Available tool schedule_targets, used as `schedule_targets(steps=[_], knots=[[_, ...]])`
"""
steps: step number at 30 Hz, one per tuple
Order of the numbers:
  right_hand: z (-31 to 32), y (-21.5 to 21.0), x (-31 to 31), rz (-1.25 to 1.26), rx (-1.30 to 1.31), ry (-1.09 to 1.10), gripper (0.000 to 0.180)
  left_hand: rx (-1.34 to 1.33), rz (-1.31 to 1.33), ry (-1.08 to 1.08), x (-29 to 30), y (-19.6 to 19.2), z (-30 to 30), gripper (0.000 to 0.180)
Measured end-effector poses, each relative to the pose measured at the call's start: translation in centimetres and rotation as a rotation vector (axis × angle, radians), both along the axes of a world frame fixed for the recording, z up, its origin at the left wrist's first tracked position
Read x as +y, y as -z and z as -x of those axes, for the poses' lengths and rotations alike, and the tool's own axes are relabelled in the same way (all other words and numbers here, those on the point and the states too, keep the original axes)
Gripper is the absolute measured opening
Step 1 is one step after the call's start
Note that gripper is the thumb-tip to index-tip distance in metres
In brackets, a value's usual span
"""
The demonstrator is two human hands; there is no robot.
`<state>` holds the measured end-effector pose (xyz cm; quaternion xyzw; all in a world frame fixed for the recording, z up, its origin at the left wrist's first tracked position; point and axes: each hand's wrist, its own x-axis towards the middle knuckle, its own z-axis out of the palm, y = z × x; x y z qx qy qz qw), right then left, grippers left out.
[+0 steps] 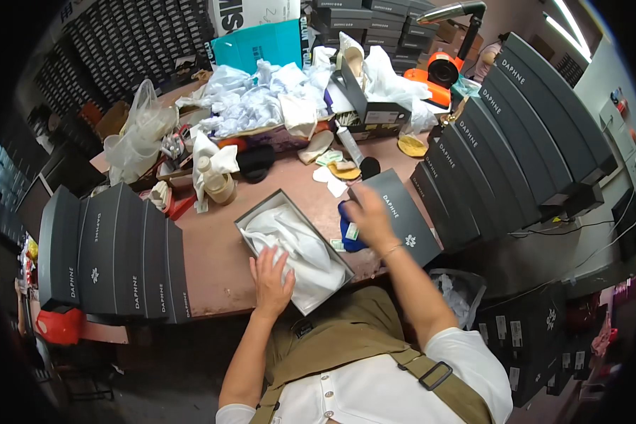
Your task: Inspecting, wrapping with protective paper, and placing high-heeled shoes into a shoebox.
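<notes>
An open grey shoebox (244, 239) sits at a slant on the table in front of me, with white tissue paper (308, 263) filling it. My left hand (271, 280) rests on the tissue along the box's left side, fingers spread. To the right, my right hand (369, 218) is over a blue pad or cloth (345, 232) and beside a dark grey box lid (403, 219) lying on the table. Motion smears its fingers, so I cannot tell whether they grip anything. Whatever lies under the tissue is hidden.
Stacked shoeboxes (113, 247) stand at left; a taller leaning stack (516, 134) rises at right. Behind are crumpled white paper (261, 99), a box with a light-coloured shoe (353, 60), a pump bottle (208, 173), yellow sponges (412, 146) and an orange device (431, 81).
</notes>
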<state>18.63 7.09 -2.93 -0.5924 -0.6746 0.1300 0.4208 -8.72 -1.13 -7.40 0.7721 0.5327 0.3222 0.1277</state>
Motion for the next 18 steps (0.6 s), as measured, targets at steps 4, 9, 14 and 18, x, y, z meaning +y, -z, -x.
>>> schedule_targets(steps=[4, 9, 14, 18], knots=[[-19.0, 5.5, -4.4, 0.459, -0.169, 0.428, 0.055, -0.437, 0.117, -0.237, -2.5, 2.2, -1.6, 0.070], [-21.6, 7.7, -5.6, 0.833, 0.238, 0.191, 0.053, -0.626, 0.237, -0.235, -2.8, 4.2, -1.7, 0.073], [-20.5, 5.8, -5.6, 0.703, 0.660, -0.041, 0.037, -0.408, 0.152, -0.245, -3.0, 3.9, -1.3, 0.072], [-15.0, -0.4, -6.3, 0.624, 0.840, -0.212, 0.035, -0.481, 0.153, -0.302, -3.2, 4.2, -2.0, 0.070]])
